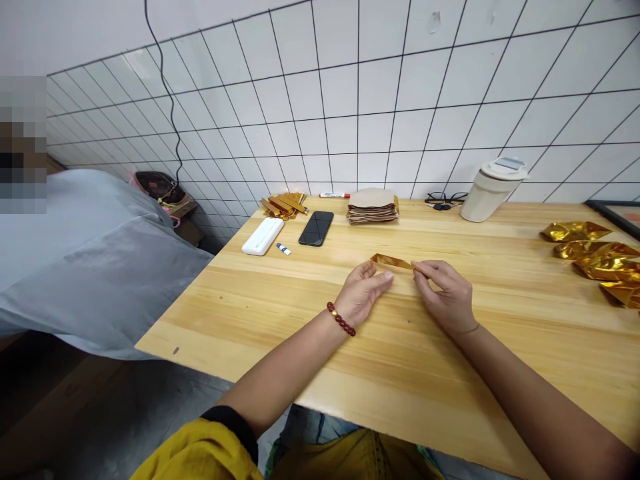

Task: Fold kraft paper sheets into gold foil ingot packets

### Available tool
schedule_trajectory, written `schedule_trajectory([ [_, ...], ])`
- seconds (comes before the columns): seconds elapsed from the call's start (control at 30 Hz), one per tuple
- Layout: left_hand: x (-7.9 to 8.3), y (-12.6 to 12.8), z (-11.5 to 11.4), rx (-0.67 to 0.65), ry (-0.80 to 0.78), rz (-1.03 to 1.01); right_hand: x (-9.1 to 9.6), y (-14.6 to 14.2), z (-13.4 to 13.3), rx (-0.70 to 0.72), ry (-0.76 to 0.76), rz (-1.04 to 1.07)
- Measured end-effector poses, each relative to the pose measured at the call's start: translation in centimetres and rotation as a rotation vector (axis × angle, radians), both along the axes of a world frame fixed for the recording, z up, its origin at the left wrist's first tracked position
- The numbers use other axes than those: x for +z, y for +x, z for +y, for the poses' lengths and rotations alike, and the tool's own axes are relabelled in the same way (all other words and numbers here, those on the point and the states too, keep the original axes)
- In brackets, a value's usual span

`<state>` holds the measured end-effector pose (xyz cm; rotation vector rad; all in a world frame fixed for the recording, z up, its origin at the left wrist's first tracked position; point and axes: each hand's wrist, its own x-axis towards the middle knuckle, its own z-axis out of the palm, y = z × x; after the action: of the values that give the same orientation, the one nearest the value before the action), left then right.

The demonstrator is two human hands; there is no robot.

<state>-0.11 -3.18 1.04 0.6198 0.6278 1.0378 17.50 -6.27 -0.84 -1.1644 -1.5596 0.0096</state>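
A folded strip of shiny gold paper [393, 261] is held between my hands just above the wooden table. My left hand [363, 290], with a dark red bead bracelet on its wrist, has its fingers curled at the strip's left end; the thumb lies along the near side, apart from the fingers. At the right end, the thumb and fingertips of my right hand [445, 293] pinch the strip's tip. Several puffed-up folded gold paper pieces [600, 257] lie in a row at the far right. A stack of brown and gold paper sheets [373, 207] sits beyond my hands.
Toward the back left lie flat gold paper strips [284, 205], a white power bank [263, 236], a small blue-and-white object [283, 249] and a phone [316, 228]. A marker [335, 195], glasses [446, 198] and a lidded cup [493, 190] stand near the tiled wall. Another person [90, 253] is at left.
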Motion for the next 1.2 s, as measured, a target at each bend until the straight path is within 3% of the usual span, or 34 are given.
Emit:
schedule_trajectory([
  [0.2, 0.5, 0.5, -1.7, -0.211, 0.085, -0.102, -0.7, 0.1, -0.4, 0.043, 0.130, -0.461],
  [0.4, -1.1, 0.8, -0.9, -0.089, 0.081, -0.044, 0.2, -0.8, -0.8, 0.173, 0.071, -0.647],
  [0.5, -1.7, 0.5, 0.1, -0.012, 0.063, 0.011, 0.2, -0.5, -0.6, 0.217, 0.052, -0.518],
  [0.63, -2.0, -0.3, 1.2, -0.013, 0.165, 0.187, -0.9, 0.6, 0.5, 0.073, -0.057, 0.027],
  [0.73, -2.0, -0.6, 1.7, -0.065, 0.257, 0.321, -1.7, 1.4, 1.5, 0.222, -0.271, 0.412],
  [0.8, -2.0, -0.7, 1.8, -0.106, 0.295, 0.374, -1.9, 1.7, 1.8, 0.347, -0.392, 0.518],
  [0.9, -1.9, -0.7, 1.7, -0.145, 0.314, 0.407, -1.8, 1.7, 1.7, 0.405, -0.398, 0.482],
  [1.07, -2.0, -0.7, 1.7, -0.131, 0.308, 0.405, -1.4, 1.8, 1.3, 0.318, -0.178, 0.184],
  [1.2, -2.2, -0.8, 1.8, -0.151, 0.359, 0.491, -1.2, 2.0, 1.3, 0.289, -0.145, 0.079],
])
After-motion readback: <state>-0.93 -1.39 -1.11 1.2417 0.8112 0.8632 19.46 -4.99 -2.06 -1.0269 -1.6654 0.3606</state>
